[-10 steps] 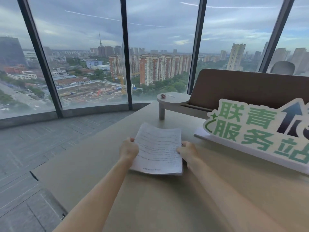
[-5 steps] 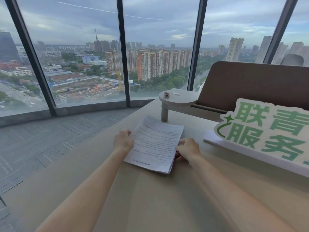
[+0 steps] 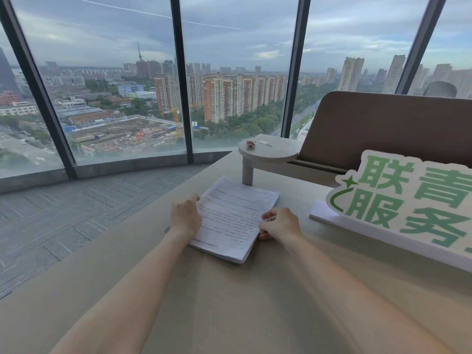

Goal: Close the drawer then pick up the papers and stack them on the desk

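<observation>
A stack of white printed papers [image 3: 233, 217] lies flat on the beige desk [image 3: 229, 302], a little askew. My left hand [image 3: 185, 216] rests against the stack's left edge, fingers curled over it. My right hand [image 3: 279, 224] is at the stack's right edge, fingers bent onto the top sheet and thumb underneath the edge. Both hands touch the stack. No drawer is in view.
A white and green cut-out sign [image 3: 406, 203] stands on the desk to the right. Behind the papers a small round shelf [image 3: 269, 149] on a post holds small items. A brown divider panel [image 3: 383, 129] rises at the back right. Tall windows and grey floor lie left.
The view has shifted left and nearer. The stack has turned slightly clockwise on the desk, and my right hand's fingers have moved onto the top sheet.
</observation>
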A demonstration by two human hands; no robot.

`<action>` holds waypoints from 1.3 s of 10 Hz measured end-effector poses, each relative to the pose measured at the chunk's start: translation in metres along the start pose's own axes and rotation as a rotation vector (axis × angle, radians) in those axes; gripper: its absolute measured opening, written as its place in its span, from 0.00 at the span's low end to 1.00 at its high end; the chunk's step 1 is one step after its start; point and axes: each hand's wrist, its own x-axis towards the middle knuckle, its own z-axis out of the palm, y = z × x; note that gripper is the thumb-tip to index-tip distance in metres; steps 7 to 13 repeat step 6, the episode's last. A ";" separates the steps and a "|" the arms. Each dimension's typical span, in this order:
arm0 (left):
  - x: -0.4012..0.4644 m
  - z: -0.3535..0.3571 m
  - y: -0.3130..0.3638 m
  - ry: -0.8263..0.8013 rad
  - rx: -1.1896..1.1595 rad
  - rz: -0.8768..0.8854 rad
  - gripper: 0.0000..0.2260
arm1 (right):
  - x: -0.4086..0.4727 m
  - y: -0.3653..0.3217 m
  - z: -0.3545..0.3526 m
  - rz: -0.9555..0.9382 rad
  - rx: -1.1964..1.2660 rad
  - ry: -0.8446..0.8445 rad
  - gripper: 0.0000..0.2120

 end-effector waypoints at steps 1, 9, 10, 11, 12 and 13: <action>0.002 0.001 -0.003 -0.020 0.075 0.035 0.18 | 0.002 -0.005 0.003 0.000 -0.038 0.012 0.07; -0.017 -0.027 0.020 0.076 0.123 0.185 0.15 | -0.002 -0.021 -0.006 -0.205 -0.395 0.042 0.10; -0.017 -0.027 0.020 0.076 0.123 0.185 0.15 | -0.002 -0.021 -0.006 -0.205 -0.395 0.042 0.10; -0.017 -0.027 0.020 0.076 0.123 0.185 0.15 | -0.002 -0.021 -0.006 -0.205 -0.395 0.042 0.10; -0.017 -0.027 0.020 0.076 0.123 0.185 0.15 | -0.002 -0.021 -0.006 -0.205 -0.395 0.042 0.10; -0.017 -0.027 0.020 0.076 0.123 0.185 0.15 | -0.002 -0.021 -0.006 -0.205 -0.395 0.042 0.10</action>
